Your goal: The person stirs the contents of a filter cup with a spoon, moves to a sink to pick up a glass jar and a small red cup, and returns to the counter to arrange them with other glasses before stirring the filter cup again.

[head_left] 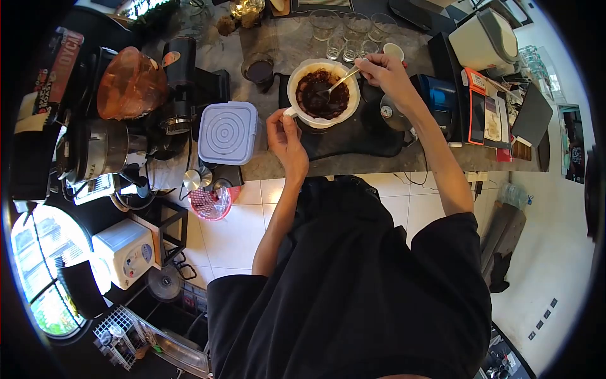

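Note:
A white coffee dripper (355, 101) with a paper filter stands on a black mat near the counter's front edge. Dark wet coffee grounds (309, 93) fill its inside. My right hand (384, 71) pinches the handle of a metal spoon (341, 82) from the right, and the spoon's bowl is down in the grounds. At the dripper's lower left, my left hand (288, 140) has its fingers closed on the small white handle (290, 112). What stands beneath the dripper is mostly hidden.
Left of the dripper are a lidded container (228, 132), a glass of dark liquid (259, 71) and a grinder (178, 82). Several glasses (356, 26) stand behind it. A metal kettle (395, 114) is near my right forearm. A blue box (440, 100) sits farther right.

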`<state>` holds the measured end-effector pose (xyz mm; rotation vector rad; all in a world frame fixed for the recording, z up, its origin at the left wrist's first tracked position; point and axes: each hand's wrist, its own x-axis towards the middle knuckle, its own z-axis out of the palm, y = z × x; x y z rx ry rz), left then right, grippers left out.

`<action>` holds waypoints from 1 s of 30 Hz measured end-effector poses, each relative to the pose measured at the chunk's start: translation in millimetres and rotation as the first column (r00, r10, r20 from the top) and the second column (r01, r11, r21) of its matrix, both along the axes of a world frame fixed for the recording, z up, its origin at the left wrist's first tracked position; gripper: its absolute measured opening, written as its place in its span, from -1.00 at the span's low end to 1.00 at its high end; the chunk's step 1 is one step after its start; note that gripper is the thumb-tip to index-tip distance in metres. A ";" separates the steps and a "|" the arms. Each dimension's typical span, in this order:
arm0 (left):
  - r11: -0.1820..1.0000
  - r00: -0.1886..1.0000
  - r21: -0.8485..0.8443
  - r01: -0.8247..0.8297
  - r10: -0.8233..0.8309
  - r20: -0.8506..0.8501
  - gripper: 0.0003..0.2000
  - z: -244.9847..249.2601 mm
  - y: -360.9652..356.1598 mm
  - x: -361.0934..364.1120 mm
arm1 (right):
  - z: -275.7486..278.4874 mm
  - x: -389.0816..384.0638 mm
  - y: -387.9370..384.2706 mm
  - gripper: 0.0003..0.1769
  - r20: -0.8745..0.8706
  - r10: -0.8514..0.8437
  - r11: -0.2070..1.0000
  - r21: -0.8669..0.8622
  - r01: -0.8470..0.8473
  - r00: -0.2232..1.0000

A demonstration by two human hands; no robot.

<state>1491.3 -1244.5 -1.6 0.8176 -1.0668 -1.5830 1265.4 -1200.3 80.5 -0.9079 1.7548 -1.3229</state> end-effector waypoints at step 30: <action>0.993 0.993 -0.115 0.032 -0.018 0.119 -0.74 5.1 -0.5 6.0 | 2.0 50.3 50.7 -0.74 -0.097 -0.360 0.910 -0.256 0.326 0.928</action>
